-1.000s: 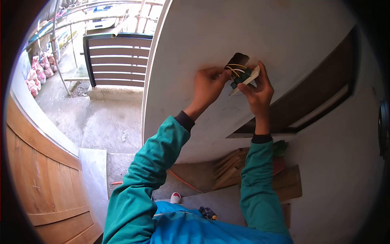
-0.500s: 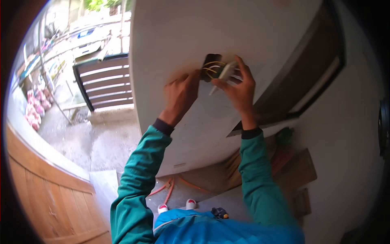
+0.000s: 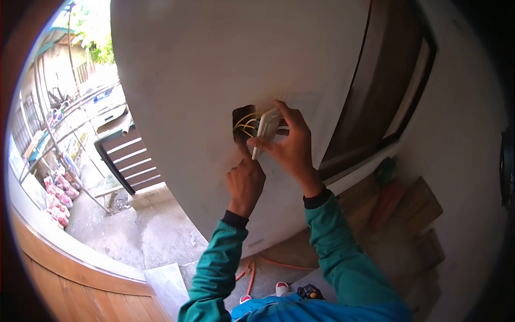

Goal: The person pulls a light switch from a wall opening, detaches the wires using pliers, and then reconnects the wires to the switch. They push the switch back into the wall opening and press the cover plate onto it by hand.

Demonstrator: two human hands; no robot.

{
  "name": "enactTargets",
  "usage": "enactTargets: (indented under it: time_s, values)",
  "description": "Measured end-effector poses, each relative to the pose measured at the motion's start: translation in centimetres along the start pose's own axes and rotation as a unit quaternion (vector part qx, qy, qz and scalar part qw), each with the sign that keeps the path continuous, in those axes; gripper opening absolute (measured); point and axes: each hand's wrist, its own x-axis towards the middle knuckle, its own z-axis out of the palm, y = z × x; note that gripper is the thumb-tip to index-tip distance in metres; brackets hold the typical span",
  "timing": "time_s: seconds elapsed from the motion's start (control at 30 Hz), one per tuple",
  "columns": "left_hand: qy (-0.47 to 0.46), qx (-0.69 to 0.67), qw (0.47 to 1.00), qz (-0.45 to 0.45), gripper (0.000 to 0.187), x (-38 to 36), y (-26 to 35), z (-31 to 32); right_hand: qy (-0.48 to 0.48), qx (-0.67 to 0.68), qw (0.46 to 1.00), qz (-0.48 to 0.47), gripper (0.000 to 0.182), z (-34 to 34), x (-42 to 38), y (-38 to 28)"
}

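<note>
My right hand [image 3: 292,142] grips a white wall switch or outlet plate [image 3: 268,129] by its edges, thumb on the lower side and fingers at the top and behind. The plate is tilted away from the wall. Several yellow and white wires [image 3: 246,124] run from it into a dark rectangular wall box [image 3: 244,111]. Below the box is my left hand [image 3: 246,180], its index finger stretched up to the lower edge of the opening and its other fingers curled. That fingertip is partly lost in shadow, and I see nothing held in this hand.
A dark-framed panel [image 3: 375,80] is set into the wall at right. Orange cord [image 3: 251,273] lies on the floor near my shoes. A wooden door [image 3: 91,292] stands lower left, and a slatted gate [image 3: 131,161] is outside. Boards [image 3: 413,206] lean at lower right.
The view has shifted, so the wall box appears lower and further left. My left hand has moved from beside the box to below it, index finger extended. My right hand keeps the plate.
</note>
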Motion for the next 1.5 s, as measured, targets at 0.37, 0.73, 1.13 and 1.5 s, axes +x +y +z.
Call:
enactTargets:
  time_s: [0.37, 0.73, 1.13, 1.5]
  values:
    - [0.108, -0.058, 0.991, 0.058, 0.045, 0.8, -2.0, 2.3, -0.01, -0.008, 1.0, -0.017, 0.088, 0.7, 0.6, -0.6]
    - [0.057, -0.131, 0.99, 0.001, 0.082, -1.3, -0.2, 2.2, -0.003, 0.08, 0.995, 0.053, 0.088, 0.1, 0.3, -1.2]
    - [0.064, -0.097, 0.993, -0.029, 0.082, 0.1, 0.1, 2.4, 0.002, 0.072, 0.995, 0.071, 0.087, -1.0, -0.2, -0.5]
    - [0.181, -0.107, 0.97, 0.121, 0.052, -2.7, -3.2, 0.4, 0.011, -0.003, 1.0, -0.013, 0.093, 1.0, -0.5, -0.1]
